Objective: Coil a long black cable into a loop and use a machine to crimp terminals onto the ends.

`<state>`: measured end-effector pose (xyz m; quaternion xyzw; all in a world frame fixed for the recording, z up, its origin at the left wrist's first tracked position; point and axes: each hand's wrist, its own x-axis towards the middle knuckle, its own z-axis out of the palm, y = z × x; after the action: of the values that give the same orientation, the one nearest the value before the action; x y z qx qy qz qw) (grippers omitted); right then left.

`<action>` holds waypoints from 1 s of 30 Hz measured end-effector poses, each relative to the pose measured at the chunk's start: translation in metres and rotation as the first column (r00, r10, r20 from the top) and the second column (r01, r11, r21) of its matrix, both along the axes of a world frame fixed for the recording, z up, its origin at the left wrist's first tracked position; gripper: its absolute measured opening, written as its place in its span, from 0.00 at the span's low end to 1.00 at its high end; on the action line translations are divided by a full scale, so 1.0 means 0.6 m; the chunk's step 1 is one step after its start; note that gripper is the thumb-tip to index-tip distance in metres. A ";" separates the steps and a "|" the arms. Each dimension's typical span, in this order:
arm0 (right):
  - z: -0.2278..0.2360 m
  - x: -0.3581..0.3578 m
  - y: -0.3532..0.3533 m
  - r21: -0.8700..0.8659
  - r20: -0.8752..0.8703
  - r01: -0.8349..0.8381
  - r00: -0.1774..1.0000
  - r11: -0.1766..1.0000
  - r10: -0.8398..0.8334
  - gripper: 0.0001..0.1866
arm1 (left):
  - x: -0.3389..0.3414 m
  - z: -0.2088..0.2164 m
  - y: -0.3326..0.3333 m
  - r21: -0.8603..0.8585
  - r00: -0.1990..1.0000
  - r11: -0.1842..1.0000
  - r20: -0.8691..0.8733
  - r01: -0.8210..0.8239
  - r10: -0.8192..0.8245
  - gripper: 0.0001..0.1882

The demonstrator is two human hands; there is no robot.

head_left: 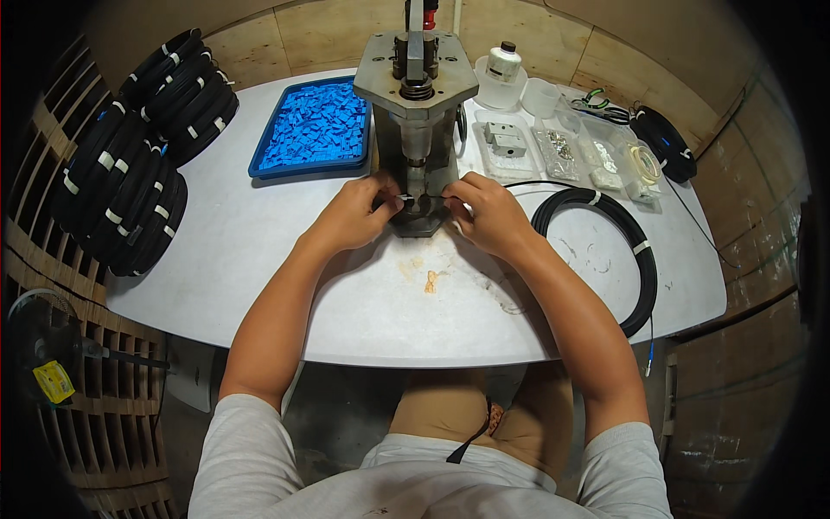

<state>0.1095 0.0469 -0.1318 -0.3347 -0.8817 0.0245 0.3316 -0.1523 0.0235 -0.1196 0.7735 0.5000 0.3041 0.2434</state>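
Silvery and tiny, a small pale metallic-looking piece sits right at the fingertips of the bare left hand, thumb and forefinger pinched on it, just over the base of the tall grey steel press. Across the ram comes the bare right hand, fingers bent inward near the same base; whether they grip anything, I cannot tell. That piece is short and narrow and catches the light, its exact shape too small to read!

Now over to the right: a round black cable coil with white ties lies beside the right forearm, one thin length arching up and vanishing behind that hand. Straight above, the press's heavy head hangs between the two hands, crowding the space. On the left, a blue plastic tray brims with small bright-blue pieces, and stacked black coils with white bands crowd the edge of the white table. Far right, a grey metal block sits in a clear container, a white bottle behind it.
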 end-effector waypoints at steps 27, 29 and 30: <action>0.003 -0.002 -0.002 -0.008 -0.042 -0.024 0.999 1.000 0.024 0.07 | -0.002 -0.005 0.000 0.029 1.000 1.000 0.018 0.012 -0.012 0.12; 0.003 -0.002 -0.001 -0.007 -0.039 -0.023 0.999 1.000 0.023 0.07 | -0.002 -0.005 0.000 0.028 1.000 1.000 0.019 0.011 -0.012 0.12; 0.002 -0.003 -0.001 -0.006 -0.037 -0.021 0.999 1.000 0.021 0.07 | -0.002 -0.005 0.000 0.029 1.000 1.000 0.019 0.011 -0.011 0.12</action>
<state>0.1080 0.0464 -0.1304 -0.3261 -0.8789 0.0371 0.3462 -0.1536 0.0234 -0.1225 0.7767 0.4891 0.3171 0.2387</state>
